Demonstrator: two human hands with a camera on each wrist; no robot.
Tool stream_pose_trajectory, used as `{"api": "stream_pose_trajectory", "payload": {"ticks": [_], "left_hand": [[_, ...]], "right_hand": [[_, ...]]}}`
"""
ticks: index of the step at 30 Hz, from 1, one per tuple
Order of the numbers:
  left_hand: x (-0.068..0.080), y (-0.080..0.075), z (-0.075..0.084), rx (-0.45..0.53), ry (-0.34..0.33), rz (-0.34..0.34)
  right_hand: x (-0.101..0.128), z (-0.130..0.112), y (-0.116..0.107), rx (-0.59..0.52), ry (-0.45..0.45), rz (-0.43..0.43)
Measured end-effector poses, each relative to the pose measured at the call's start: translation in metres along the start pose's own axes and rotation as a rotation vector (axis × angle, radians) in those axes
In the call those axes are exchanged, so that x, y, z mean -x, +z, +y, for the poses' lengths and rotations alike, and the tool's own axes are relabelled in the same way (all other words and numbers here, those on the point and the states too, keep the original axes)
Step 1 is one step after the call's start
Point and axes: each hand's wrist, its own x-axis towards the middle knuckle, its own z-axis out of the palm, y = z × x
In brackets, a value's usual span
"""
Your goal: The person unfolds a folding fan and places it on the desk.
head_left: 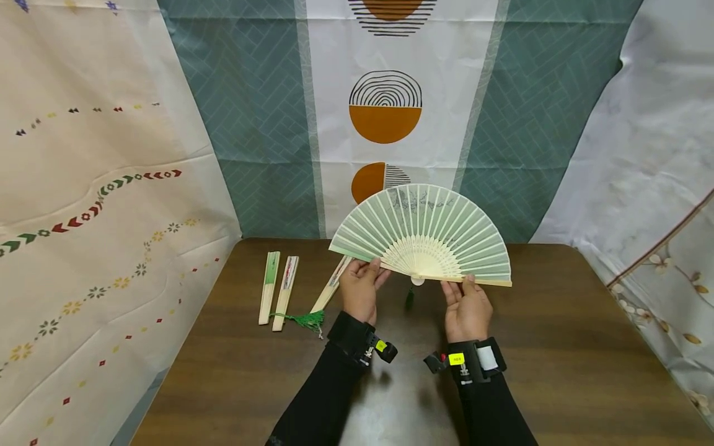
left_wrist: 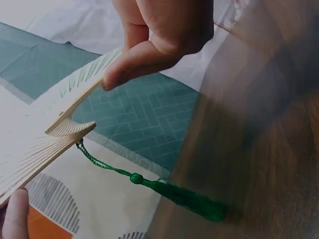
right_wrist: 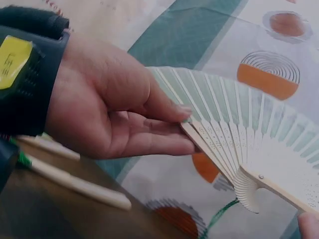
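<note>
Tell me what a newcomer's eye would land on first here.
First the pale green fan, spread fully open above the middle of the brown table, with the left hand pinching one end rib and the right hand holding the other. Its dark green tassel dangles below the pivot. To the left, three folded fans lie on the table, and patterned cloths hang behind.

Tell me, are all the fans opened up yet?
Not yet. One is done: the green fan is spread wide, held up over the table. The left hand pinches its left edge and the right hand holds its right edge near the pivot. Three folded fans lie shut on the table's left side, one with a green tassel.
</note>
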Motion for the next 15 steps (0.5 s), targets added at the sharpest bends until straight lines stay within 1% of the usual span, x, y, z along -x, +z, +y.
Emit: {"api": "stream_pose_trajectory", "payload": {"ticks": [5,8,11,15], "left_hand": [[-0.004,0.002,-0.016,-0.077,-0.094,-0.032],[-0.008,0.008,-0.029,-0.1,-0.149,-0.074],[-0.015,0.022,-0.042,-0.108,-0.2,-0.117],[-0.025,0.046,-0.059,-0.152,-0.252,-0.183]], "right_hand": [[-0.008,-0.008,-0.017,-0.022,-0.018,0.011],[-0.014,-0.015,-0.029,-0.053,-0.031,0.021],[-0.022,-0.025,-0.042,-0.088,-0.052,0.05],[-0.033,-0.043,-0.06,-0.11,-0.066,0.112]]}}
